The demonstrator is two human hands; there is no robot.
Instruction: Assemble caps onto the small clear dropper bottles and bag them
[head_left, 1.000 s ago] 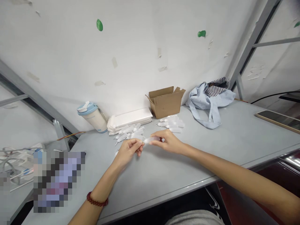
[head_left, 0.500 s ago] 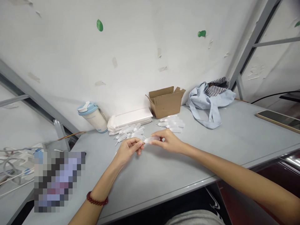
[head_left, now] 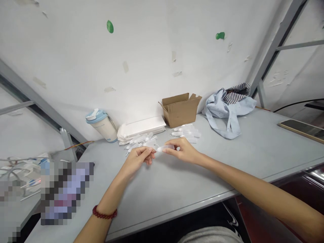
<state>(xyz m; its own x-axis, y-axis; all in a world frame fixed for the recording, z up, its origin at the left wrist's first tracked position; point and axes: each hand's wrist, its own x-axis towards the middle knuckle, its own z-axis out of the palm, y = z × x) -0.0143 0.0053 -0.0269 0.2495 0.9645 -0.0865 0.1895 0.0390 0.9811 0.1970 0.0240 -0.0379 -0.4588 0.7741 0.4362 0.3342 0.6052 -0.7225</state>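
Note:
My left hand [head_left: 138, 159] and my right hand [head_left: 184, 150] meet over the grey table [head_left: 192, 182], both pinched on one small clear plastic tube [head_left: 165, 148]. The right fingers grip its body and the left fingertips pinch its left end. Behind my left hand lies a loose pile of similar clear tubes [head_left: 141, 141]. A second, neater group of tubes [head_left: 187, 132] lies behind my right hand. A red bead bracelet [head_left: 104, 214] is on my left wrist.
An open cardboard box [head_left: 181, 109] stands at the wall, with a stack of white sheets [head_left: 141, 129] and a blue-lidded cup [head_left: 101, 125] to its left. A light blue cloth bag [head_left: 227, 107] lies at the back right. A phone [head_left: 302, 128] rests at the far right.
Both hands stay pinched on the same small tube, with only slight shifts of the fingers. The view has shifted a little.

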